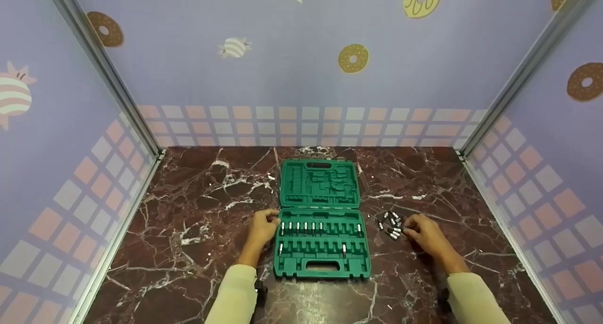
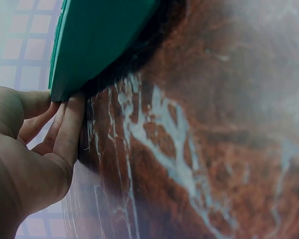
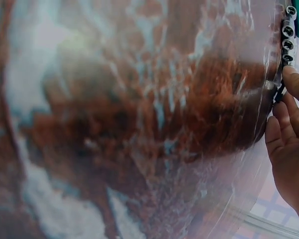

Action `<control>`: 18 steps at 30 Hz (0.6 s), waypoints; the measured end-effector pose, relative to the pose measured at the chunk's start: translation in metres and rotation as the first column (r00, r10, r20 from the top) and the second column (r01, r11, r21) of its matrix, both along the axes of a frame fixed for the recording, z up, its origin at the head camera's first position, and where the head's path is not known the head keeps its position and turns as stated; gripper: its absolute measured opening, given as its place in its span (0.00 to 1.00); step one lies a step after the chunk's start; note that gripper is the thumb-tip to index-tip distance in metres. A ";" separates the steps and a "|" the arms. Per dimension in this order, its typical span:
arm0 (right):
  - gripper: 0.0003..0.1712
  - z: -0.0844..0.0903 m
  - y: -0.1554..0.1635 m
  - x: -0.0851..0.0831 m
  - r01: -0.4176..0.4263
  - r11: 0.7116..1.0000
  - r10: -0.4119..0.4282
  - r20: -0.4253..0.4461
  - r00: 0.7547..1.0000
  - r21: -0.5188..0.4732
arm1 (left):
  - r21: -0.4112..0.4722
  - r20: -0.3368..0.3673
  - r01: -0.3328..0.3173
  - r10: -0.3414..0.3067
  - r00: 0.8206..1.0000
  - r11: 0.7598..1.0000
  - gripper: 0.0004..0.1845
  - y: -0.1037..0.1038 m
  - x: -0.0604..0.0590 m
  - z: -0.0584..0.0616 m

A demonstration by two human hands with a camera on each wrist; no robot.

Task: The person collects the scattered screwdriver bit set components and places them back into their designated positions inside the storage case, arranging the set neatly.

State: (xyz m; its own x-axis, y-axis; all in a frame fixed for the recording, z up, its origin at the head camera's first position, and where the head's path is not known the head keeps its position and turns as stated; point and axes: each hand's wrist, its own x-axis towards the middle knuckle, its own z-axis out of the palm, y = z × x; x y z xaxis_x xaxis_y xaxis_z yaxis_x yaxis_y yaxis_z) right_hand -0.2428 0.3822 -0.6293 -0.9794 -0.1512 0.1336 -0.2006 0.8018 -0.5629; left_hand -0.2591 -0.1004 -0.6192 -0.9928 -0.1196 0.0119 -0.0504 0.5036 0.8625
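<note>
Lest it slide, presumably, the left grip [image 1: 263,229] pinches the socket case [image 1: 325,256]. Lower right, the right grip [image 1: 427,235] pinches a socket [image 3: 278,94].

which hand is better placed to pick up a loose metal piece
Probably the right hand, at the loose metal pieces; the left hand holds the green case by its left edge.

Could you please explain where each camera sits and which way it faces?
Head: head-worn, facing forward and down at the green case; left hand, right hand, sleeves show.
Left wrist: worn there, facing that hand pinching the case.
Right wrist: worn there, facing that hand at the metal sockets.
Head and left wrist share the case.
</note>
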 end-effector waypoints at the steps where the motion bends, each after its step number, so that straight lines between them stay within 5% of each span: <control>1: 0.05 0.000 0.000 0.001 0.005 1.000 -0.005 0.010 1.000 -0.005 | 0.001 0.002 0.001 -0.001 1.000 1.000 0.11 0.000 0.000 0.000; 18: 0.10 0.009 -0.022 0.008 -0.019 0.992 0.015 -0.037 0.999 -0.123 | -0.004 0.000 0.012 -0.012 1.000 1.000 0.11 0.000 0.000 0.001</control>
State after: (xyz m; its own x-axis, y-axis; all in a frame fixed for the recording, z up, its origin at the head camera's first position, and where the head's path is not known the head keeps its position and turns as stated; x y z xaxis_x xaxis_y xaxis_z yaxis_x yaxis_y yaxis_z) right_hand -0.2349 0.3603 -0.6203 -0.9711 -0.1483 0.1868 -0.2354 0.7232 -0.6493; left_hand -0.2591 -0.1000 -0.6181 -0.9941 -0.1076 0.0127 -0.0439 0.5072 0.8607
